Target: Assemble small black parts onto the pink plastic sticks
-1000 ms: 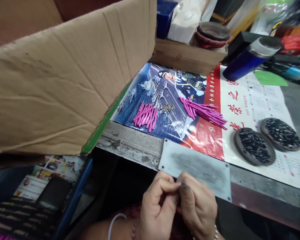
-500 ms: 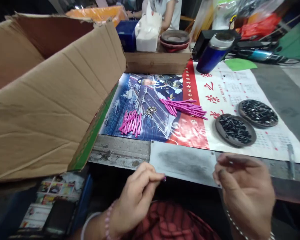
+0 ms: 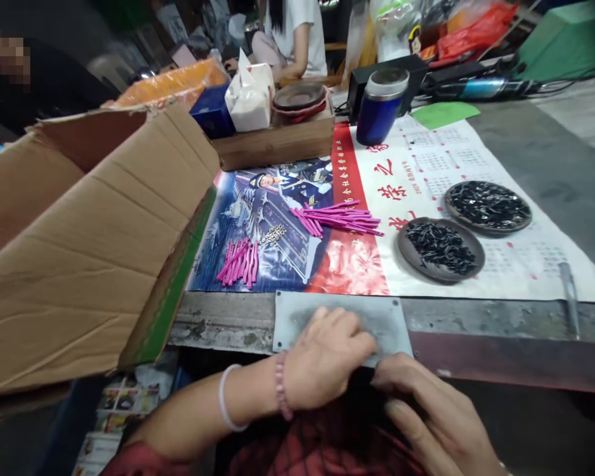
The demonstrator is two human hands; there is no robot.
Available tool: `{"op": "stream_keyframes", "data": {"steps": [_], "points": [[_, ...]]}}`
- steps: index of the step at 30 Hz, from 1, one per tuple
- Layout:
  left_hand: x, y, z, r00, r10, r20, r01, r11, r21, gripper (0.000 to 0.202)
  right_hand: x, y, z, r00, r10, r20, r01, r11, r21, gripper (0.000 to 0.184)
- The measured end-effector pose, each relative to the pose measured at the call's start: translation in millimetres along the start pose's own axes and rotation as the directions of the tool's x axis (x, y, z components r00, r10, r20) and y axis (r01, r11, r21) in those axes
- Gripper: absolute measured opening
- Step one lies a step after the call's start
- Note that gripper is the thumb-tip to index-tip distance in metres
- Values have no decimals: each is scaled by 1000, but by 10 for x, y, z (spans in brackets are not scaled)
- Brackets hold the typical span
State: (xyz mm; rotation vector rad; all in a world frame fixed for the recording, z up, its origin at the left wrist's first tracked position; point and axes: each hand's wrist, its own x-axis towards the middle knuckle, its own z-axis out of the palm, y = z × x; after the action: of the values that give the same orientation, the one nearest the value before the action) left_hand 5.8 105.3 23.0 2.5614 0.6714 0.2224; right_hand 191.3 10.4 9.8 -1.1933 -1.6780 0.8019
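My left hand (image 3: 327,360) rests at the near edge of the table on a grey metal plate (image 3: 297,317), its fingers curled shut; what it pinches is hidden. My right hand (image 3: 431,416) lies just below the table edge beside it, fingers bent, fingertips near the left hand's, and I cannot make out anything in it. Farther out on a printed poster (image 3: 426,178) lie a short bundle of pink sticks (image 3: 238,261), a longer bundle of pink sticks (image 3: 340,218) and a small heap of metal bits (image 3: 275,233).
Two round dishes of black parts (image 3: 441,250) (image 3: 486,206) sit at the right. A big open cardboard box (image 3: 89,244) fills the left. A wooden tray (image 3: 277,142), a blue flask (image 3: 381,106) and a seated person (image 3: 292,33) are at the back.
My hands were apart half a second ago; both have come down together at the table edge, the left onto the grey plate. The view has tilted up, showing more of the room.
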Motion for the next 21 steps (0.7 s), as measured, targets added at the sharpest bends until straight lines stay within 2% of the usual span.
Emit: {"op": "stream_keyframes", "data": {"steps": [2,3,4,6,9,10,12,13,14,16,18,19,21], "points": [[-156,-102,-111,992,-96,-87,87,991,-101,30,-4,17,-47,1000,-6,8,6,1000,-10,11],[-256,-162,-162,974,-190,-125,176,978,-115,30,-4,29,-59,1000,5,10,-5,1000,-8,12],[-349,-212,-196,953,-260,-153,248,964,-91,31,1,40,-57,1000,19,11,-19,1000,-4,12],[-464,-253,-197,936,-303,-182,305,952,-17,31,31,51,-3,999,34,10,-34,999,4,13],[-422,-170,-58,943,-266,-198,282,958,54,30,117,34,171,1000,16,20,-16,1000,14,10],[-373,-129,-4,945,-248,-212,257,966,14,30,148,26,235,1000,4,17,-5,1000,9,8],[-285,-53,74,924,-271,-269,218,953,-210,28,206,14,345,1000,-12,-26,12,1000,-27,7],[-262,-19,93,896,-331,-298,208,902,-378,26,230,12,388,998,-14,-56,11,998,-55,7],[-257,15,103,857,-416,-304,196,808,-555,22,253,12,424,996,-13,-84,7,997,-78,7],[-299,85,108,772,-590,-236,157,537,-829,12,291,8,483,994,-5,-113,-5,996,-93,5],[-380,156,124,716,-684,-138,105,301,-948,10,328,-10,539,992,-3,-122,-6,997,-72,3],[-423,189,143,701,-705,-112,74,229,-971,12,347,-26,566,992,-6,-130,-2,998,-58,3],[-500,247,201,679,-728,-91,25,146,-989,18,387,-71,617,991,-6,-136,2,999,-33,5]]}}
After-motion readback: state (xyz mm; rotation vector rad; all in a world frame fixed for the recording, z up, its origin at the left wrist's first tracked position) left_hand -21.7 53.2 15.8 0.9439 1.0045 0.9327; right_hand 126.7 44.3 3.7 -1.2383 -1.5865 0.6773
